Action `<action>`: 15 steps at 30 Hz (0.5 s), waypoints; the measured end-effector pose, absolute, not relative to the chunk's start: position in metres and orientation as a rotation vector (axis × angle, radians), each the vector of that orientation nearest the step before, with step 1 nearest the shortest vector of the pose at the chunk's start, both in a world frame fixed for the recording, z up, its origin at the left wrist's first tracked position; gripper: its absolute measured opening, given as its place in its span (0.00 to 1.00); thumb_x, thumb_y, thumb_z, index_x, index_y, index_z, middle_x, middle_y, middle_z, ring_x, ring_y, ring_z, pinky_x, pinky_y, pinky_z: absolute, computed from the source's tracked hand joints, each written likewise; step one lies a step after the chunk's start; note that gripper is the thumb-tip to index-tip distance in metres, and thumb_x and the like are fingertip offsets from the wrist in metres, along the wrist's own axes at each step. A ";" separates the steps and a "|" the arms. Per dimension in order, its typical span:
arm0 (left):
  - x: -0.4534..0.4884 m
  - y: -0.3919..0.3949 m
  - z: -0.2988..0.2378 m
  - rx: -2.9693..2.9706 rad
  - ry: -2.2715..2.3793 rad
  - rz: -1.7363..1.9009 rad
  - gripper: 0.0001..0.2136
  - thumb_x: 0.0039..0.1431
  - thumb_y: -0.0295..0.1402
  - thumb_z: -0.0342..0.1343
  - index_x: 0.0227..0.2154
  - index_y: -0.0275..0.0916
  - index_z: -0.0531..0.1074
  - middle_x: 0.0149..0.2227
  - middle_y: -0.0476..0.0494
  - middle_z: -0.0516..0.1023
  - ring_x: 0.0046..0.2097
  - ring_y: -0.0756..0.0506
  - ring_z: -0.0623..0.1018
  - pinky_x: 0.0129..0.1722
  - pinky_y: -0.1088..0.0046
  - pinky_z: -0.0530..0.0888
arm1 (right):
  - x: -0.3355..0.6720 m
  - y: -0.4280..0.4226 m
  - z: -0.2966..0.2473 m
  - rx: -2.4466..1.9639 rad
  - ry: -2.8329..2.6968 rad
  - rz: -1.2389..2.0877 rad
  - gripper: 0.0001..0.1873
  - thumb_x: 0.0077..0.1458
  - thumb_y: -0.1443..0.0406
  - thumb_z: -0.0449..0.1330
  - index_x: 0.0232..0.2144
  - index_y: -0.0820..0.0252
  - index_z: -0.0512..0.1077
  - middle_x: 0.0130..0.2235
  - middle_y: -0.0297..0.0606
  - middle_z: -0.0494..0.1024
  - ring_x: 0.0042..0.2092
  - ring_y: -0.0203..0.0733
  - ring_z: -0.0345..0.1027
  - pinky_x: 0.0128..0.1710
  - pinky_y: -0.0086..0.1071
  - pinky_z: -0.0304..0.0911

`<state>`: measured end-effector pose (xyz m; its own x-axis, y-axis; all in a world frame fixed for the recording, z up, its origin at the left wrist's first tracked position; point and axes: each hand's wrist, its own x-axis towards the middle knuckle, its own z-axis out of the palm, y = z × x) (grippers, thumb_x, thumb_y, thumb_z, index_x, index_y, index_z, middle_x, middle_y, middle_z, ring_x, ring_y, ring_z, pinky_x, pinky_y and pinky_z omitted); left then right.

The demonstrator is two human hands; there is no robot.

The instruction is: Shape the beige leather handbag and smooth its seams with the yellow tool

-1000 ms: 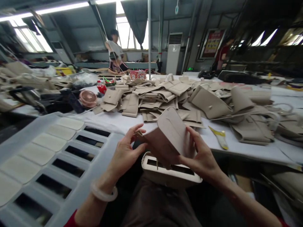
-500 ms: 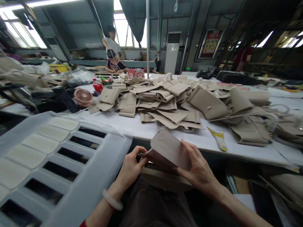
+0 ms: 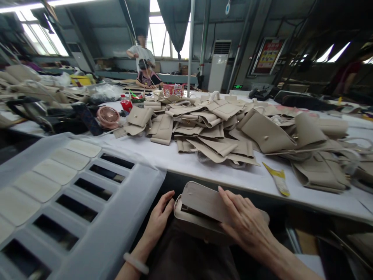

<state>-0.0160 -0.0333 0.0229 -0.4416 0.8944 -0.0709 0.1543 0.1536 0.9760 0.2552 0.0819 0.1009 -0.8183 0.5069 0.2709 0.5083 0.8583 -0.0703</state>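
A small beige bag (image 3: 198, 225) with a rounded end lies across my lap, its opening facing up. Over that opening sits a flat taupe panel (image 3: 201, 200) with rounded corners, tilted, and a dark gap shows under its front edge. My right hand (image 3: 243, 217) grips the panel's right part, fingers across the top and thumb at the near edge. At the bag's left end is my left hand (image 3: 161, 208), its thumb and fingers apart with nothing between them. Whether its fingertips touch the bag's edge is hard to tell.
Beige bag pieces (image 3: 204, 124) are heaped on the white table (image 3: 140, 155), near a yellow-and-white tube (image 3: 278, 179) and a pink fan (image 3: 107, 116). On my left, a white-covered surface (image 3: 116, 202) holds pale panels (image 3: 55, 171) beside dark slots. Two people (image 3: 145, 58) are across the table.
The panel has come down from a raised tilt to lie lower over the bag. My left hand has let go of the edge and opened. My right hand has moved lower with the panel.
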 end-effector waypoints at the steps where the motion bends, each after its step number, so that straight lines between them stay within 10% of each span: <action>1: -0.016 -0.037 0.016 0.926 1.723 1.341 0.25 0.66 0.52 0.45 0.58 0.42 0.65 0.62 0.37 0.67 0.63 0.38 0.65 0.63 0.53 0.61 | 0.252 0.082 0.100 -0.754 -2.781 0.013 0.51 0.52 0.68 0.62 0.70 0.59 0.38 0.61 0.51 0.64 0.52 0.58 0.64 0.49 0.52 0.67; 7: 0.017 -0.039 -0.001 0.304 1.121 1.442 0.29 0.64 0.56 0.47 0.61 0.45 0.64 0.61 0.39 0.68 0.63 0.35 0.66 0.60 0.54 0.66 | 0.244 0.094 0.116 -0.740 -2.986 0.503 0.40 0.45 0.64 0.68 0.62 0.52 0.63 0.61 0.46 0.65 0.57 0.59 0.64 0.56 0.50 0.63; 15: 0.045 -0.028 0.007 -0.011 0.607 1.433 0.37 0.60 0.60 0.49 0.62 0.37 0.65 0.54 0.33 0.75 0.58 0.31 0.72 0.61 0.52 0.64 | 0.237 0.114 0.134 -0.536 -2.975 1.090 0.30 0.48 0.57 0.69 0.54 0.45 0.72 0.49 0.36 0.74 0.46 0.49 0.72 0.47 0.36 0.68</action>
